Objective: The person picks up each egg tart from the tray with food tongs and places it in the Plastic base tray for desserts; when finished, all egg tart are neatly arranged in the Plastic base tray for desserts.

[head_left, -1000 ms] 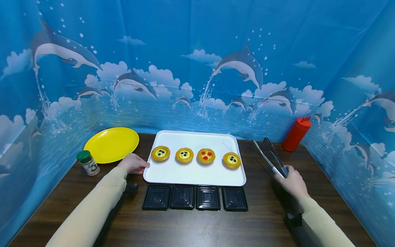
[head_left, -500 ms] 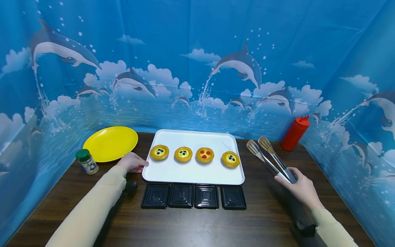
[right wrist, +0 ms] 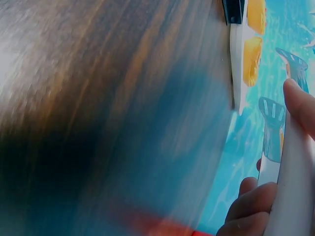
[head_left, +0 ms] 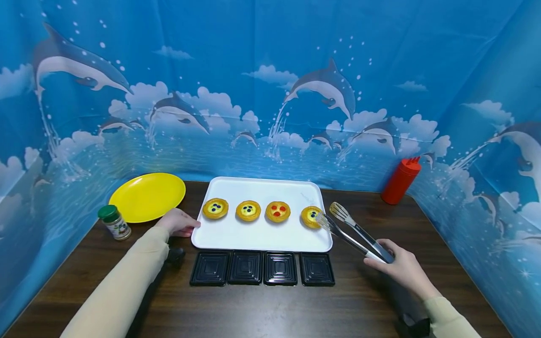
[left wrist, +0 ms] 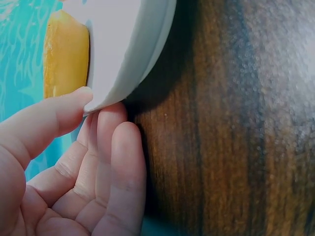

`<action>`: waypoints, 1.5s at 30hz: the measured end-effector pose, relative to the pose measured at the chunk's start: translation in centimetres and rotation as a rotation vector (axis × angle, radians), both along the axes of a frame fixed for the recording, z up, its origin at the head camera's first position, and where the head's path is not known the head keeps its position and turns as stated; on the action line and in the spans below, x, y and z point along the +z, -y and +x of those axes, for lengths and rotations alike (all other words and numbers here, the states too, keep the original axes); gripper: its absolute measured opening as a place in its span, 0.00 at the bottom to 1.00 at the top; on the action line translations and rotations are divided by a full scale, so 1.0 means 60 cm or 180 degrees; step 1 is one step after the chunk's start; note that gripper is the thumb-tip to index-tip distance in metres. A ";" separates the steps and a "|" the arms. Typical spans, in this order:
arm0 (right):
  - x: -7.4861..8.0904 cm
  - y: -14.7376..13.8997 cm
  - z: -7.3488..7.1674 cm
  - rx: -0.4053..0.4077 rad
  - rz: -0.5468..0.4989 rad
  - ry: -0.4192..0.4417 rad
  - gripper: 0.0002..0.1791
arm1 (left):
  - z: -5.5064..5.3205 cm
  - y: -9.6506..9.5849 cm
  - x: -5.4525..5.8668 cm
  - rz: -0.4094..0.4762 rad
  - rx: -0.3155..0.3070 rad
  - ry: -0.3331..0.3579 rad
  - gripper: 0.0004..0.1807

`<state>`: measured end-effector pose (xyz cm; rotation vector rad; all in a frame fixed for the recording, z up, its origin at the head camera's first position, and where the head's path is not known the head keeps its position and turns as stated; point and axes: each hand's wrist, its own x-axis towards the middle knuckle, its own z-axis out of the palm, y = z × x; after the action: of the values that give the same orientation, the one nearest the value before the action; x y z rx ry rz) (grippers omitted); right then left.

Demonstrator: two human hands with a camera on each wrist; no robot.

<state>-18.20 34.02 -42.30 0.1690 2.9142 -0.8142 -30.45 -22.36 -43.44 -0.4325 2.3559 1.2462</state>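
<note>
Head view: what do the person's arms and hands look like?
The long, plain cream left sleeve and right sleeve run to the wrists, with no visible markings. The left hand and right hand are bare, without gloves. A small black attachment shows by the left wrist, another black attachment by the right; their details are unclear.

Looks like a staged, kitchen-style booth, closed in at the back and both sides by blue cloth (head_left: 270, 37) printed with dolphins (head_left: 334, 80), furnished with a wood-grain surface (head_left: 270, 310), a yellow plate (head_left: 148, 197), a white tray (head_left: 262, 237) of tarts (head_left: 277, 212), tongs (head_left: 350, 240) and a red squeeze bottle (head_left: 399, 183).
</note>
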 end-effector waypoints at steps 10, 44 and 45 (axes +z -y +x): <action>-0.009 0.015 -0.013 0.0127 0.0083 0.0026 0.44 | 0.002 0.001 -0.001 0.0007 -0.0025 -0.0025 0.21; -0.018 0.043 -0.047 0.0231 0.0076 0.0034 0.42 | 0.007 0.000 0.001 0.0016 0.0006 -0.0070 0.21; -0.017 0.042 -0.046 0.0227 0.0071 0.0033 0.42 | 0.007 0.001 0.001 0.0019 0.0022 -0.0062 0.21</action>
<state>-20.94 31.48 -43.32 0.0706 2.9021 -0.7680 -30.03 -22.39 -43.41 -0.4287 2.3683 1.2656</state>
